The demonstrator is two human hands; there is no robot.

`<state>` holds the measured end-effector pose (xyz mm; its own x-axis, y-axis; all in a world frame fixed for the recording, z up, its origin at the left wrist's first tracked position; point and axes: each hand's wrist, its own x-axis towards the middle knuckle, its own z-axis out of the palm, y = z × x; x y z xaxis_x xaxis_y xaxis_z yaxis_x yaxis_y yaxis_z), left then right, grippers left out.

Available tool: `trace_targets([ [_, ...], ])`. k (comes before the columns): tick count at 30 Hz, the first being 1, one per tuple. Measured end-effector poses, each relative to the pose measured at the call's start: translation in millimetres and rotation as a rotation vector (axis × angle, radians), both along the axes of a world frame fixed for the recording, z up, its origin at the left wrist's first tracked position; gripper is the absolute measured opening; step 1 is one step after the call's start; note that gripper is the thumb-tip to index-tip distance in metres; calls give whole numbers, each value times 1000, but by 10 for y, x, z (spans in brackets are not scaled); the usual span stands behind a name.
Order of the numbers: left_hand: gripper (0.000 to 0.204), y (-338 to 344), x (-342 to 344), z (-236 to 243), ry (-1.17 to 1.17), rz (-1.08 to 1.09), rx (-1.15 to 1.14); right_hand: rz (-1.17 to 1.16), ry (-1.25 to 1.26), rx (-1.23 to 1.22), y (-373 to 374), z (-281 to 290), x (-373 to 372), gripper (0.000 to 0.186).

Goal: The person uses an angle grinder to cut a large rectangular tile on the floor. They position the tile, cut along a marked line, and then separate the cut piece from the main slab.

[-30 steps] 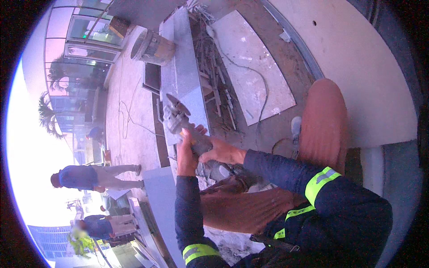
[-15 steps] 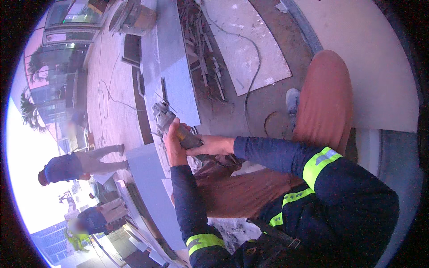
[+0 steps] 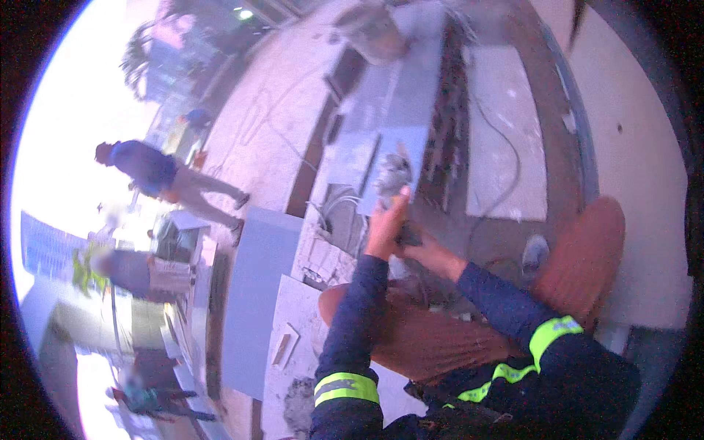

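Note:
Both my hands are closed around an angle grinder (image 3: 394,174), its grey head pointing away from me over a long pale board (image 3: 415,95). My left hand (image 3: 384,226) wraps the body just behind the head. Further back, my right hand (image 3: 434,254) holds the rear end, and most of the dark body is hidden between the two hands. The picture is blurred, so I cannot tell whether the disc touches the board.
A dusty bucket (image 3: 372,33) stands at the far end. Right of the long board lie scrap strips (image 3: 449,139), a whitish sheet (image 3: 506,110) and a cable (image 3: 513,165). A blue-grey panel (image 3: 260,293) is on the left. Several people, one in blue (image 3: 147,165), are beyond.
My view has swung, so the scene sits further right and is tilted. More ground and another person show at the lower left. Both hands keep their hold on the angle grinder.

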<state>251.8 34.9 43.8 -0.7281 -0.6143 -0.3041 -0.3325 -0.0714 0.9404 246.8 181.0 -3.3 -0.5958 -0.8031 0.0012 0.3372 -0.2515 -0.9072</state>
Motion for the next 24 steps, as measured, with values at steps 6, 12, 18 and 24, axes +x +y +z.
trace_targets([
  [6, 99, 157, -122, 197, 55, -7, 258, -111, -323, 52, 80, -61, -8, 68],
  [12, 78, 201, -320, 310, 193, -3, 370, -62, -174, 51, 160, -251, -345, 69],
  [18, 56, 167, -404, 217, 296, 99, 470, -147, -85, 128, -10, -412, -161, 77],
  [24, 71, 369, -409, 267, 230, -83, 350, -196, -271, 68, 216, -98, -199, 73],
])
